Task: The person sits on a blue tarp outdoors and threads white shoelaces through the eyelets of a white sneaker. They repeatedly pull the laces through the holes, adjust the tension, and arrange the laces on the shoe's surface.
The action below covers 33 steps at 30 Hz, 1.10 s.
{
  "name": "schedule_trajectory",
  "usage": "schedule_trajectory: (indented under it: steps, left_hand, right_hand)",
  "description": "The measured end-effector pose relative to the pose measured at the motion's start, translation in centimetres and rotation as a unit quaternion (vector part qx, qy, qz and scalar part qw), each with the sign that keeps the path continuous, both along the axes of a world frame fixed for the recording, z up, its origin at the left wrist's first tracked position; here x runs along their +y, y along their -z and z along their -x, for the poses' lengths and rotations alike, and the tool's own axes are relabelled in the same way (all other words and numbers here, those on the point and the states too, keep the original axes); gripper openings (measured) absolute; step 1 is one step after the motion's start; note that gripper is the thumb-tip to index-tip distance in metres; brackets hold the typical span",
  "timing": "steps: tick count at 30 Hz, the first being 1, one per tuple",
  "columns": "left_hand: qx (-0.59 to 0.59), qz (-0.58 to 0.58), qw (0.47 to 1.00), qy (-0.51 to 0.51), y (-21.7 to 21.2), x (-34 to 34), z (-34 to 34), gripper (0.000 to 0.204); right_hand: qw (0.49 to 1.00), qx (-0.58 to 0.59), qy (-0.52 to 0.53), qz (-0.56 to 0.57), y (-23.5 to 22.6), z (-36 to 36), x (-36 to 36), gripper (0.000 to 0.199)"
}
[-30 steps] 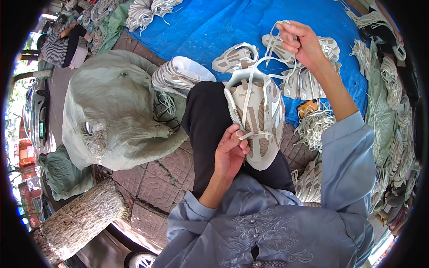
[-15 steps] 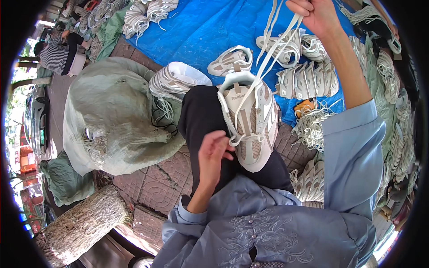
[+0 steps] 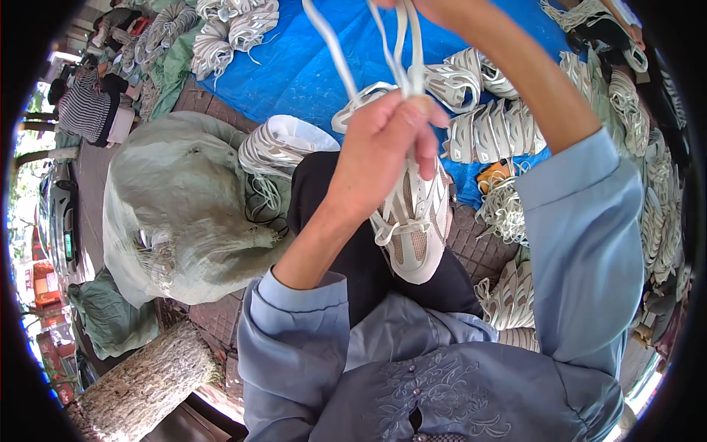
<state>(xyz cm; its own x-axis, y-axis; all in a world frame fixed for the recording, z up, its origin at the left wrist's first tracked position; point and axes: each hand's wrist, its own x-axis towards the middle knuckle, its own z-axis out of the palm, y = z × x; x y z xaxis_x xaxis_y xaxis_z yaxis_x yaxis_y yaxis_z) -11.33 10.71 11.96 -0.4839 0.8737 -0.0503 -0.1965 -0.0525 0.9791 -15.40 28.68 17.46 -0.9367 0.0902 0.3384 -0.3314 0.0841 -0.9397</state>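
A white and beige sneaker [image 3: 416, 232] rests on my lap, toe toward me. White laces [image 3: 403, 51] run up from it. My left hand [image 3: 387, 147] is raised above the shoe and pinches the laces between thumb and fingers. My right hand is at the top edge, mostly out of frame, and the laces run up to it; my right forearm [image 3: 515, 70] crosses the upper middle in a blue-grey sleeve.
A blue tarp [image 3: 309, 59] holds several white sneakers [image 3: 486, 132] and lace bundles [image 3: 228, 29]. A large grey-green sack [image 3: 177, 206] sits at my left, a log [image 3: 140, 387] below it. More shoes pile at right [image 3: 655, 221]. A person in a striped top [image 3: 85, 110] crouches far left.
My left hand rose from the shoe's side to grip the laces above it. My right hand pulled the laces higher, up out of the frame.
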Motion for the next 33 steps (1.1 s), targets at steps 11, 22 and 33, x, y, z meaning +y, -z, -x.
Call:
schedule_trajectory:
  steps: [11,22,33]
  left_hand:
    - [-0.251,-0.095,0.948,-0.172,7.4,-1.8,5.4,0.026]
    - [-0.24,-0.044,0.95,-0.194,7.9,-2.6,5.2,0.027]
    - [-0.22,-0.026,0.955,-0.198,7.6,-2.5,5.1,0.027]
  right_hand:
    - [0.933,-0.263,-0.115,-0.217,13.5,-16.8,-4.8,0.019]
    - [0.863,-0.074,-0.031,-0.499,14.7,-17.4,-8.3,0.004]
    - [0.905,-0.31,-0.16,-0.242,14.4,-17.0,-6.4,0.013]
